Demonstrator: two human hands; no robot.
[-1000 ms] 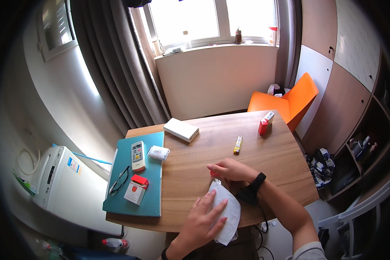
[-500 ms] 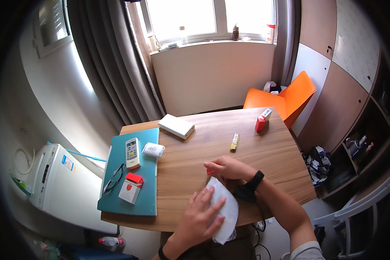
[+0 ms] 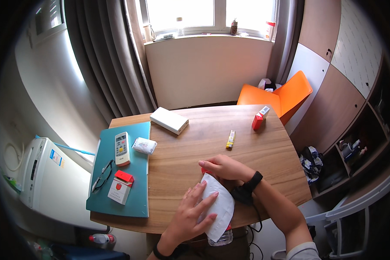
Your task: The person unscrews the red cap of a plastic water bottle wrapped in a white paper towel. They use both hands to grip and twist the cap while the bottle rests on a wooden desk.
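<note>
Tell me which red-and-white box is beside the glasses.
The left box, on the teal folder; the right box stands on bare tabletop, nearer the orange chair.

Wooden table (image 3: 177,160), teal folder (image 3: 139,184), white box (image 3: 169,120), lighter (image 3: 231,139)

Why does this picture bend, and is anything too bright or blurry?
Head view: the wide lens likely bows the brown wooden table; head view: daylight bleaches the white-framed window; head view: the bare left hand and the white papery sheet beneath it look fairly sharp.
</note>
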